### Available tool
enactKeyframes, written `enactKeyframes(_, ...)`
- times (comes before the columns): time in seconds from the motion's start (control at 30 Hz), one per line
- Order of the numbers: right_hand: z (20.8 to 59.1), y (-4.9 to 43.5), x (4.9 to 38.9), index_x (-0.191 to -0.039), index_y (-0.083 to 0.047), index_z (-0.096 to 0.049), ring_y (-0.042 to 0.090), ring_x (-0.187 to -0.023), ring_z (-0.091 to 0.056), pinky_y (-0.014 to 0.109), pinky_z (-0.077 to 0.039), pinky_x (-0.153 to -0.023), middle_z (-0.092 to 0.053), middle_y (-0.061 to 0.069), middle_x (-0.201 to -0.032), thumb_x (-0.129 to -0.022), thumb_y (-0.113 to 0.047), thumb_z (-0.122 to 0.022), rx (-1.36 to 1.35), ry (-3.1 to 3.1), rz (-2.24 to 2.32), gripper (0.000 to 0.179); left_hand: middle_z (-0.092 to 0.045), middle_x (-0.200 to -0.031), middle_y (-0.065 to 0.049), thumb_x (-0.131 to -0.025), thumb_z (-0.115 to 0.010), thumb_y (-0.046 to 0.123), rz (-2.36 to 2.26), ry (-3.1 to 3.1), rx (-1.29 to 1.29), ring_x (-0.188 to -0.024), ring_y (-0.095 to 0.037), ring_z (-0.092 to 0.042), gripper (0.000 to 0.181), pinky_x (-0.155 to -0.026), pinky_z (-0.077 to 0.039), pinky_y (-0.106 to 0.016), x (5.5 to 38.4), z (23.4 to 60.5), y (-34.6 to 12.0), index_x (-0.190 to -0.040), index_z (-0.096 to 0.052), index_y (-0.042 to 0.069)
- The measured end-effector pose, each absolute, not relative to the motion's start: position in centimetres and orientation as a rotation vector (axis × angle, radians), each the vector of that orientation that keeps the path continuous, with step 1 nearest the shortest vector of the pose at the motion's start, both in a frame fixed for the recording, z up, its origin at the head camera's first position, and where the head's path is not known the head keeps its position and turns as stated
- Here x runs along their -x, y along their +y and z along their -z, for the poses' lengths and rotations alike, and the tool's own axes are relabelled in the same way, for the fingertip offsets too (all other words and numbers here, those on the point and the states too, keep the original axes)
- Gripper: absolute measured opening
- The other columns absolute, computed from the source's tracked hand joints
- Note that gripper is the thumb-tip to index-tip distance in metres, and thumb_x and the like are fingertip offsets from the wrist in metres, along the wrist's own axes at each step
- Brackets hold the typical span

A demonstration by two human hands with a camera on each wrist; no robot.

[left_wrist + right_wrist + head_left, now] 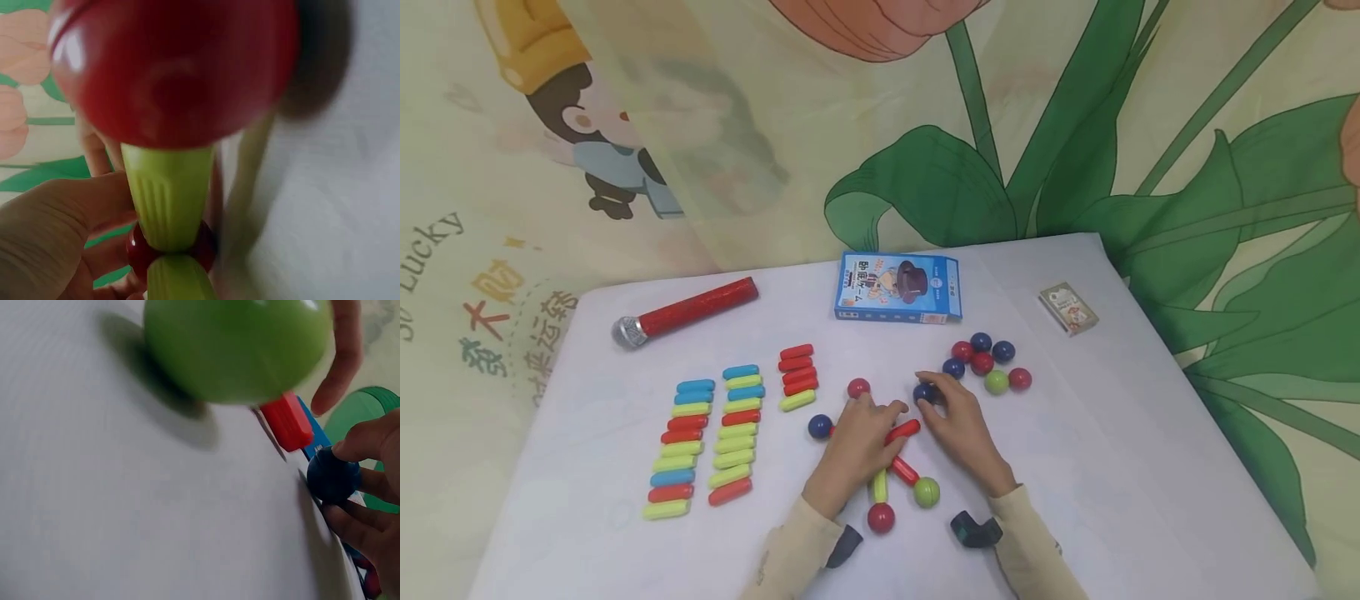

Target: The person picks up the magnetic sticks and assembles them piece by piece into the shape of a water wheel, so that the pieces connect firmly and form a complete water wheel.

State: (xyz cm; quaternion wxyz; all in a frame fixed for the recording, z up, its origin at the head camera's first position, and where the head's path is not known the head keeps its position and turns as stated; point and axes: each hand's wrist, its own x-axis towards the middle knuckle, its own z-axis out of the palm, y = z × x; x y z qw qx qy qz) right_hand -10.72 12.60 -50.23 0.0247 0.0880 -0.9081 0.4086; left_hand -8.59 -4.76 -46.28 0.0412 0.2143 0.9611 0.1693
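My right hand pinches a dark blue ball between thumb and fingers, just above the tabletop. The left hand reaches over a figure of joined sticks and balls, holding a red stick whose free end pokes out between thumb and forefinger toward the blue ball. From under this hand spread a yellow-green stick with a red ball, another red stick with a green ball, a blue ball and a red ball. The palm hides the figure's middle.
Loose red, blue and green balls cluster beyond the right hand. Coloured sticks lie in three columns at left. Behind are a red microphone-shaped tube, a blue game box and a small card box.
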Motion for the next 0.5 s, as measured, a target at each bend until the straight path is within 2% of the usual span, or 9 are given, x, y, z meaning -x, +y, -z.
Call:
enactKeyframes(0.1,50.4,13.3,10.2,-0.125,-0.014,-0.059,0.021,-0.108,-0.061,0.038,-0.05,-0.094,-0.063,0.004,-0.118,-0.085,-0.005,-0.068,-0.231,-2.785,-1.293,0.042,-0.068,-0.086,0.001,-0.079,-0.079,0.029,-0.551,2.947,-0.665,-0.083,-0.013,-0.048,0.047,-0.071,-0.046,-0.025,8.5,46.6,-4.7,-0.121,-0.063,0.016)
enactKeyframes(0.23,50.6,13.7,9.5,-0.125,-0.013,-0.059,0.021,-0.109,-0.061,0.038,-0.051,-0.093,-0.063,0.004,-0.119,-0.082,-0.002,-0.07,-0.223,-2.766,-1.311,0.045,-0.069,-0.094,0.002,-0.08,-0.078,0.027,-0.601,2.973,-0.684,-0.086,-0.013,-0.05,0.045,-0.077,-0.047,-0.028,8.4,46.9,-4.8,-0.121,-0.062,0.017)
enactKeyframes(0.5,50.6,13.6,8.7,-0.125,-0.012,-0.059,0.018,-0.105,-0.062,0.035,-0.053,-0.086,-0.066,0.003,-0.116,-0.081,0.001,-0.07,-0.32,-2.7,-1.352,0.047,-0.07,-0.098,0.003,-0.082,-0.077,0.025,-0.642,2.955,-0.752,-0.087,-0.013,-0.052,0.045,-0.08,-0.047,-0.028,8.6,46.8,-4.6,-0.123,-0.061,0.017)
